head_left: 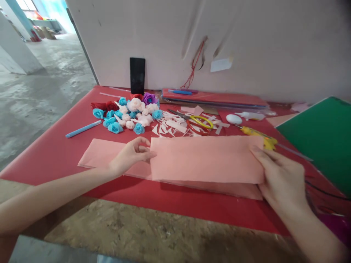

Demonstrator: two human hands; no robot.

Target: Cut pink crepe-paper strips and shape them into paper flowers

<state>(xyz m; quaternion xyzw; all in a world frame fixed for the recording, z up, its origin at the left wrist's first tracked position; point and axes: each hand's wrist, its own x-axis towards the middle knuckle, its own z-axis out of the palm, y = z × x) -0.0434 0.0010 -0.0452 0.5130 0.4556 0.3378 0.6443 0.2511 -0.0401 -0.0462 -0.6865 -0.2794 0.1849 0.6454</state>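
Observation:
A rectangular sheet of pink paper (205, 159) is held up between my two hands, above the red table cover. My left hand (134, 151) pinches its left edge between thumb and fingers. At the right end, my right hand (282, 179) grips the sheet with the thumb on top. Beneath it lies a longer strip of the same pink paper (101, 153), partly hidden by the held sheet and my left hand. Just behind the sheet rest scissors with yellow and red handles (201, 122), among white-pink paper scraps (175, 126).
Blue, white, red and purple paper flowers (134, 111) are heaped at the back left, near a light-blue pen (83, 129). A black phone (137, 75) leans on the wall. To the right are a yellow glue gun (259, 137), a white bottle (251, 116) and a green board (320, 135).

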